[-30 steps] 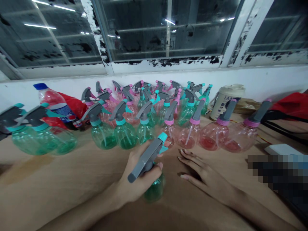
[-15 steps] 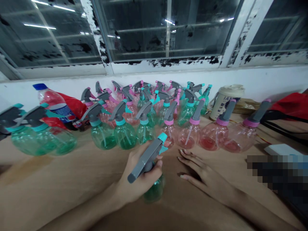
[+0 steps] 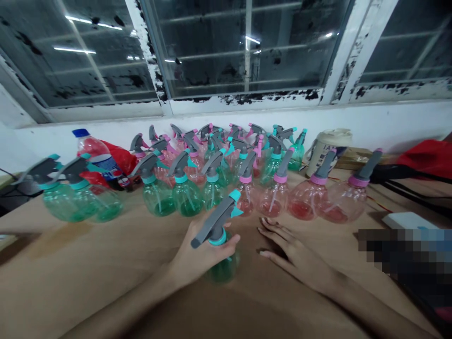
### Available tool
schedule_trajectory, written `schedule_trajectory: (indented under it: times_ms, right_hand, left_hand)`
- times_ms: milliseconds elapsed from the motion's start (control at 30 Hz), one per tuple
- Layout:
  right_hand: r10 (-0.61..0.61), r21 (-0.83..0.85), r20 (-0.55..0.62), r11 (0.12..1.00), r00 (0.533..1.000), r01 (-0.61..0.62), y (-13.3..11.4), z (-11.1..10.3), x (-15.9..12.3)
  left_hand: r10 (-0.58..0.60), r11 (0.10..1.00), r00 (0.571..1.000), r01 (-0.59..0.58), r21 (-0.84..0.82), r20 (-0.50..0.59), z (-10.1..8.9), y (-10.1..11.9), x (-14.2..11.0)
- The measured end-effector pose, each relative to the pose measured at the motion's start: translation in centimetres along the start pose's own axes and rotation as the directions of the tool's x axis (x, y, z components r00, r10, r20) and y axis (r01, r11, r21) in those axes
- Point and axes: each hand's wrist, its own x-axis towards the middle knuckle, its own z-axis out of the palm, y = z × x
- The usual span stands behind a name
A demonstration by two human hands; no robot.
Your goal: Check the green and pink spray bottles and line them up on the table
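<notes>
Two hands: left hand [image 3: 197,252] wrapped round one green spray bottle [image 3: 217,238] nearest camera, fingers partly hidden; right hand [image 3: 291,249] loosely spread, empty | beyond: three green bottles [image 3: 187,201], four pink bottles [image 3: 303,202] | far left: overlapping green sprayers [image 3: 81,202], count unclear | rear bottles [image 3: 272,168] partly hidden

Bare hands and forearms, one pair

Near the centre of the frame: left hand [image 3: 197,245], bare, smooth across the back, running into the wrist in one even line; thumb [image 3: 229,248] tapering to a narrow tip, other digits largely hidden. Right of centre: right hand [image 3: 291,249], bare, slim in build, with long, slender fingers [image 3: 277,236]; nails [image 3: 263,253] seeming to reach slightly past the tips. At lower left: left forearm [image 3: 137,289], uncovered, widening gradually from wrist to frame edge. At lower right: right forearm [image 3: 363,296], likewise uncovered, similarly slim. Too blurred throughout for finer markings.
</notes>
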Motion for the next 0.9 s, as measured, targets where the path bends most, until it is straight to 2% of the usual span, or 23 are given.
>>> schedule_trajectory:
  times_ms: [167,433,567,733,833,900]
  right_hand:
    - [-0.019,0.012,-0.023,1.000,1.000,0.019,0.3,0.3,0.0]
    - [-0.038,-0.011,0.011,0.999,0.999,0.038,0.6,0.4,0.1]
    - [-0.020,-0.048,0.039,0.999,0.999,0.021,0.3,0.2,0.2]
    - [-0.007,-0.100,0.077,0.995,0.997,0.015,-0.1,-0.5,0.3]
    - [0.000,-0.129,0.087,0.992,0.996,0.011,-0.6,-1.1,0.6]
    - [0.001,-0.143,0.085,0.990,0.996,0.012,-1.3,-1.4,1.1]
  left_hand:
    - [-0.055,0.998,0.998,0.054,0.040,0.013,-0.1,-0.1,-0.6]
    - [0.102,0.989,0.995,-0.103,0.104,0.015,-0.3,-2.6,-2.6]
    - [0.130,0.978,0.991,-0.127,0.165,-0.007,-0.9,-3.0,-4.2]
    - [0.134,0.956,0.991,-0.126,0.266,-0.012,-3.3,-3.5,-6.1]
    - [0.104,0.933,0.987,-0.055,0.355,-0.121,-5.7,-5.0,-7.8]
    - [0.106,0.911,0.967,0.000,0.413,-0.233,-7.6,-6.5,-8.8]
